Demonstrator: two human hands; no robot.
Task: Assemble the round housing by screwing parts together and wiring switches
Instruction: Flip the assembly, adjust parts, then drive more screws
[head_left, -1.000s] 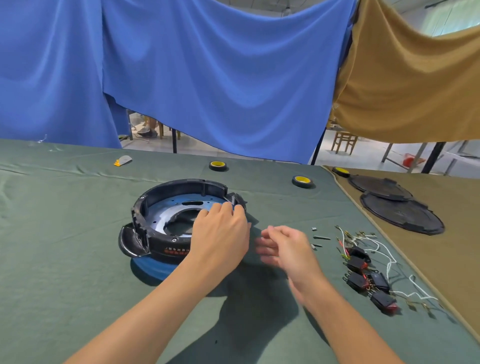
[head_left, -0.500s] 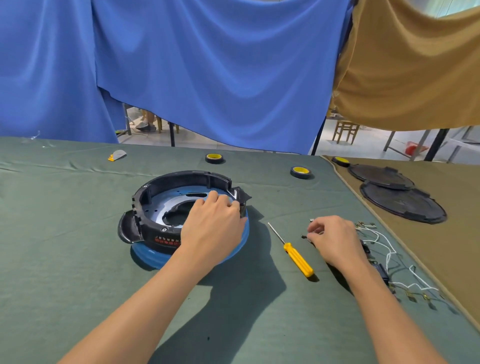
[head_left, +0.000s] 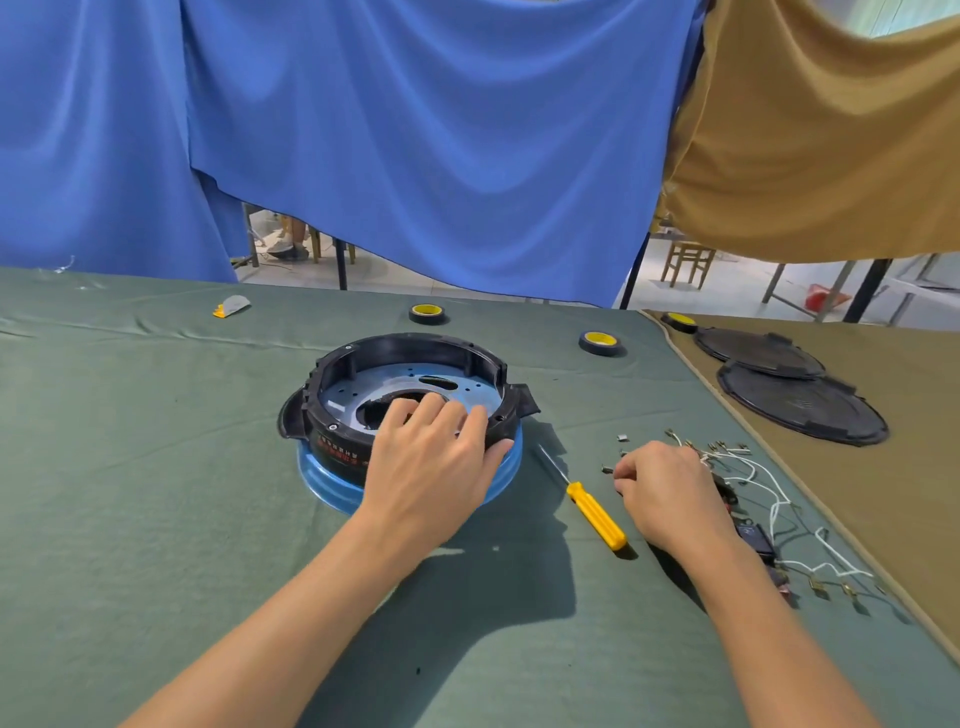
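Round housing (head_left: 410, 349) sits mid-table on the green cloth (head_left: 156, 467), just left of a yellow-handled screwdriver (head_left: 595, 514). It has a black ring wall, a pale blue perforated plate inside, a blue base below, ear tabs on both sides and a red label on the near wall. My left hand (head_left: 431, 467) grips the near rim, fingers inside, thumb outside. My right hand (head_left: 670, 488) is curled over small screws (head_left: 607, 469); can't tell if it pinches one.

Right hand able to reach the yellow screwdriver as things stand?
Probably yes. The screwdriver lies on the cloth right beside the right hand, nothing between them; the left hand is away on the housing.
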